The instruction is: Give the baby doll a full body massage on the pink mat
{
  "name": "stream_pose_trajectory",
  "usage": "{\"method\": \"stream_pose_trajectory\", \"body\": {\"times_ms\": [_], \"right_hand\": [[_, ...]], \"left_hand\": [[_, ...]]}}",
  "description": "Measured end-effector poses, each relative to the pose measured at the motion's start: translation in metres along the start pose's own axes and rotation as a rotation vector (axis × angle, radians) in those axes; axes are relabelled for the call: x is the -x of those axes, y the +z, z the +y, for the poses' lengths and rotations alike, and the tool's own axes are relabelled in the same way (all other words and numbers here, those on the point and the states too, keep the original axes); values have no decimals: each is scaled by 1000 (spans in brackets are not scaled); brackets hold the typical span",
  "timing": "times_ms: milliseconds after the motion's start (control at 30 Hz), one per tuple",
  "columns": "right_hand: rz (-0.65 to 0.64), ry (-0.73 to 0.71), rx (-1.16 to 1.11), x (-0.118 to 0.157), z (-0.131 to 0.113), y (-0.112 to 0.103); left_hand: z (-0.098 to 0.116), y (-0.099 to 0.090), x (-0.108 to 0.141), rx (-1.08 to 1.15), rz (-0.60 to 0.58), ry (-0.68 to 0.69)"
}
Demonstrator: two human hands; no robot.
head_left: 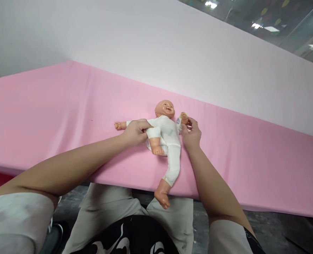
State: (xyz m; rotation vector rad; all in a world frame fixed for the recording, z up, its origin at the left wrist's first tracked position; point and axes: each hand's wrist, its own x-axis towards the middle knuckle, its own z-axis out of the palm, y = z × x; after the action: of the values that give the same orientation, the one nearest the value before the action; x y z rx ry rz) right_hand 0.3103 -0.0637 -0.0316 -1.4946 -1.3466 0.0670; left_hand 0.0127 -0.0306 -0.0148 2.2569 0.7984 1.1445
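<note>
A baby doll (169, 132) lies on its back on the pink cloth, its bald head toward the wall. Its body is white fabric; head, hands and feet are hard and flesh-coloured. My left hand (137, 131) is closed on the doll's bent leg (153, 132), whose foot points down toward me. On the other side my right hand (192, 133) pinches the doll's raised arm (179, 123) near its small hand, where a printed green-and-white patch shows. The doll's straight leg (174, 164) reaches past the table's front edge. Its other arm (121, 125) stretches out to the left, partly behind my left hand.
Pink cloth (251, 158) covers the long table, with soft folds on both sides. A plain white wall (135, 42) rises behind it, with glass (264, 21) reflecting lights at upper right. My legs (106, 204) are under the front edge.
</note>
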Motion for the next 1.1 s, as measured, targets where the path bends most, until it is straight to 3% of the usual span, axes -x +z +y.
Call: {"method": "stream_pose_trajectory", "body": {"times_ms": [100, 167, 267, 367, 500, 700, 800, 900, 1000, 1100], "right_hand": [[-150, -170, 108, 6, -11, 12], [-271, -289, 181, 6, -12, 16], [-377, -374, 247, 2, -11, 15], [-382, -359, 225, 0, -9, 12], [-252, -147, 98, 0, -2, 5], [-21, 180, -156, -15, 29, -21], [2, 356, -130, -24, 52, -36], [-59, 563, 3, -28, 72, -45], [-99, 585, 121, -30, 79, -47], [-38, 540, 98, -28, 73, -45]], "left_hand": [[-10, 4, -9, -3, -46, -201], [-14, 8, -13, 19, -79, -255], [-14, 10, -14, 22, -73, -236], [-13, 7, -12, 38, -53, -183], [-4, 1, -8, 148, -70, -39], [25, -6, 5, 266, -247, 281], [39, -3, 12, 271, -328, 393], [46, 2, 17, 238, -419, 467], [47, 7, 19, 188, -463, 509], [44, 8, 19, 209, -413, 502]]}}
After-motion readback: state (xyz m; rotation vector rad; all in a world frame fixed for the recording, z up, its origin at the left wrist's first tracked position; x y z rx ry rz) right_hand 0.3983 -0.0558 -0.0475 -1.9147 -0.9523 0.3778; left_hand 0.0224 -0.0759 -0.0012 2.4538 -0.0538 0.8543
